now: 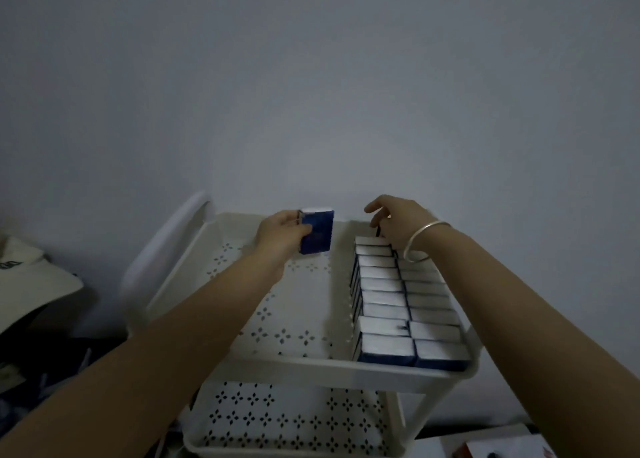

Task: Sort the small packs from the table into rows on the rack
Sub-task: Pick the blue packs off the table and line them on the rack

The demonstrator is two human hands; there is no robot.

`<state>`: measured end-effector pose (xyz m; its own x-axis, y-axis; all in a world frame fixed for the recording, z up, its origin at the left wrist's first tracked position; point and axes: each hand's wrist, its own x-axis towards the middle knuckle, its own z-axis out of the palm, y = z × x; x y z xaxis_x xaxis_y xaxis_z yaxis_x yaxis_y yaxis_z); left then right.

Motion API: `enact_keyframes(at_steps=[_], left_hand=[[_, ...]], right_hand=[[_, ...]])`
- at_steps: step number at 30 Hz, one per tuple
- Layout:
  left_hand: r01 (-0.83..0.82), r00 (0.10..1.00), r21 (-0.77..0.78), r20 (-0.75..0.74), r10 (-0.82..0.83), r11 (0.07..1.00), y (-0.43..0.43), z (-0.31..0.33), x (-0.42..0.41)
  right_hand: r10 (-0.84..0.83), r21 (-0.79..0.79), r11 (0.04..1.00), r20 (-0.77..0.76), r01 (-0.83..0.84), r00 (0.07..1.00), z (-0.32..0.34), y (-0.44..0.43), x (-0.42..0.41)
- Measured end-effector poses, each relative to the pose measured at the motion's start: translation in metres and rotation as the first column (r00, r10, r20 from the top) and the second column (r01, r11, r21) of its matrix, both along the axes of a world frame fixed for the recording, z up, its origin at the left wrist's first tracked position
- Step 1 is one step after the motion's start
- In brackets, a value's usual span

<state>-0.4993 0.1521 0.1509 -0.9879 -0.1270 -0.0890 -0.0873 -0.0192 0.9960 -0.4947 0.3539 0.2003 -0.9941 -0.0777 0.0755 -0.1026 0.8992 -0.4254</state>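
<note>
- Holding one blue pack (317,232) up over the far end of the rack's top tray (242,305), the left hand (280,232) has thumb on the front & fingers round the back. That grip is closed tight on it.
- Pack is held upright w/ its white top edge up. I think that's so it can drop in the same way as the ones already standing.
- Right hand (394,223) is at the far end of the packed rows (398,295), fingers bent down onto the last packs. Looks like it has something dark & thin pinched there, but can't tell if it's really holding a pack or just pushing the row straight.
- Silver bangle (420,241) sits on that wrist, just over the rows.
- Two rows fill the right side of the tray, packs on edge, touching each other, white tops up. They stand snug vs. the right wall, so they can't tip that way.
- Left side of the tray is bare, w/ little star holes showing. Lots of room there for a new row next to the old ones.
- Tray has low walls all round. The pack must go over the wall or come down from above, so up high is a good place to hold it.
- Bottom shelf (294,419) of the rack has nothing on it that I can see.
- No counter w/ more packs in view, so can't tell how many are left to sort.
- Both arms reach far out. The right arm hangs close over the rows & could knock one if it drops.
</note>
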Motion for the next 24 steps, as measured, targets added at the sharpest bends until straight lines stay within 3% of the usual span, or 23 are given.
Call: enact_keyframes(at_steps=[3,8,11,15,18,21,24], left_hand=[[0.035,0.995,-0.173,-0.088,-0.051,0.984,0.018,0.002,-0.006],[0.312,0.950,-0.147,0.037,-0.310,0.939,0.047,-0.008,-0.010],[0.388,0.920,-0.131,0.108,-0.376,0.912,0.055,-0.012,-0.010],[0.395,0.907,-0.038,0.178,-0.382,0.918,0.052,-0.017,-0.013],[0.402,0.905,-0.057,0.177,-0.387,0.914,0.054,-0.019,-0.012],[0.360,0.930,-0.183,0.144,-0.337,0.915,0.057,-0.011,-0.002],[0.209,0.976,-0.359,0.023,-0.215,0.910,0.046,0.009,0.013]], right_hand=[[-0.006,-0.067,0.998,-0.019,0.005,1.000,0.000,0.001,-0.002],[-0.035,-0.206,0.978,-0.038,0.027,0.999,0.001,0.006,-0.004],[-0.047,-0.280,0.960,-0.071,0.025,0.996,0.002,0.005,-0.005],[-0.066,-0.374,0.926,-0.055,0.041,0.996,0.003,0.006,-0.009],[-0.045,-0.382,0.924,-0.029,0.031,0.999,0.000,0.005,-0.009],[-0.043,-0.378,0.925,-0.033,0.028,0.999,0.000,0.003,-0.007],[-0.089,-0.394,0.919,-0.139,0.027,0.986,0.009,-0.001,0.006]])
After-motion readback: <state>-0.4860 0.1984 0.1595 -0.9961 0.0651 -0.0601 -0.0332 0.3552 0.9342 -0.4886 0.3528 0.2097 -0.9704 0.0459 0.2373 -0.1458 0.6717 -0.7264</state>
